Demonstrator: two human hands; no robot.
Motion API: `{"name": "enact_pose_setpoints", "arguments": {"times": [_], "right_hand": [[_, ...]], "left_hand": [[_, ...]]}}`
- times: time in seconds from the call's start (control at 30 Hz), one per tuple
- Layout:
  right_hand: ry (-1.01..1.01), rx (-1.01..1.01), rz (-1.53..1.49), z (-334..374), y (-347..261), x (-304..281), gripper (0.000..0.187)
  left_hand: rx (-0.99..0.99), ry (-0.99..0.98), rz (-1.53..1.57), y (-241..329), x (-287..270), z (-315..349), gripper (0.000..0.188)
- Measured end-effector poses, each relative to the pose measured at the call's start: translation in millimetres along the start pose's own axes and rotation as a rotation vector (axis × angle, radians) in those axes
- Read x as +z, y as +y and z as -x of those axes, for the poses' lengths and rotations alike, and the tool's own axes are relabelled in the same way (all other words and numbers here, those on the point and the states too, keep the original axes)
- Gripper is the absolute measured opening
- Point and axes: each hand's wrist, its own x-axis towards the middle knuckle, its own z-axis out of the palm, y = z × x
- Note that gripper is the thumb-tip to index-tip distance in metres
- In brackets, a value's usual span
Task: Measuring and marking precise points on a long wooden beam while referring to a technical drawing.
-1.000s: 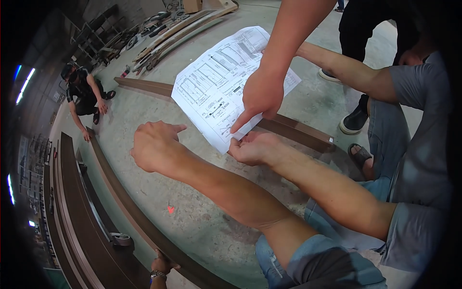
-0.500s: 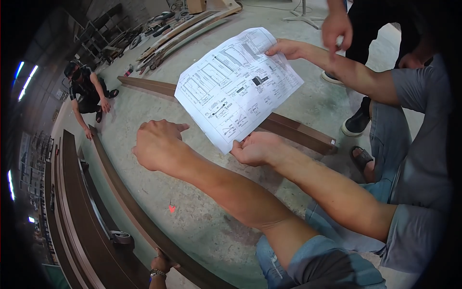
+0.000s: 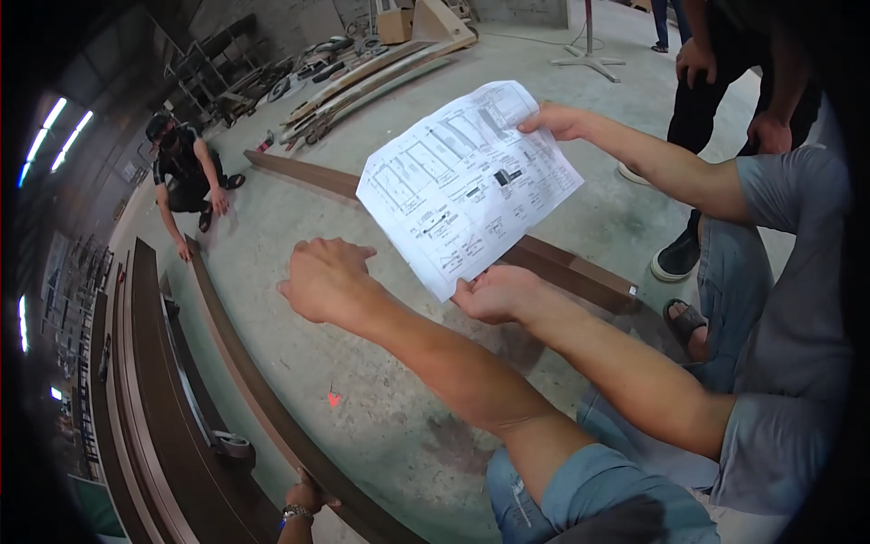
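My left hand [image 3: 304,497], with a metal bracelet or watch at the wrist, grips the near part of a long brown bar [image 3: 245,381]. Its fingers lie over the bar, partly hidden. My right hand [image 3: 328,279] hangs in the air, back upward, holding nothing. Most of its fingers curl under and one sticks out toward a paper sheet of technical drawings [image 3: 471,172]. Another person in grey, on the right, holds that sheet by its edge with both hands [image 3: 503,292]. A crouching person [image 3: 186,172] at far left touches the bar's far end.
More long brown bars [image 3: 154,381] lie stacked at left, beside a tape roll [image 3: 234,444]. Another brown bar [image 3: 580,270] lies beneath the sheet. A standing person's shoe [image 3: 678,258] is at right. Planks [image 3: 381,82] and a cardboard box [image 3: 395,27] sit at the back.
The whole view has shifted, so things sit further right and slightly lower. A standing person's hand has drawn back from near the sheet to their leg. My hands keep their poses.
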Motion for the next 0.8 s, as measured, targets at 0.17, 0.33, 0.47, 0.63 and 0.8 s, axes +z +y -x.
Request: {"name": "enact_pose_setpoints", "arguments": {"times": [0.17, 0.33, 0.47, 0.63, 0.8], "right_hand": [[0.034, -0.058, 0.023, 0, -7, 11, 0.051], [0.046, -0.131, 0.054, 1, -16, 22, 0.048], [0.11, -0.286, -0.093, 0, -28, 37, 0.037], [0.085, -0.453, -0.154, 13, -47, 61, 0.036], [0.179, -0.526, -0.142, 10, -56, 71, 0.033]], "left_hand": [[0.022, 0.047, -0.043, 10, -9, 11, 0.152], [-0.053, 0.077, 0.191, 28, -35, 23, 0.131], [-0.081, 0.114, 0.224, 36, -52, 29, 0.097], [-0.104, 0.075, 0.293, 39, -61, 39, 0.08], [-0.118, 0.004, 0.314, 39, -66, 37, 0.084]]}}
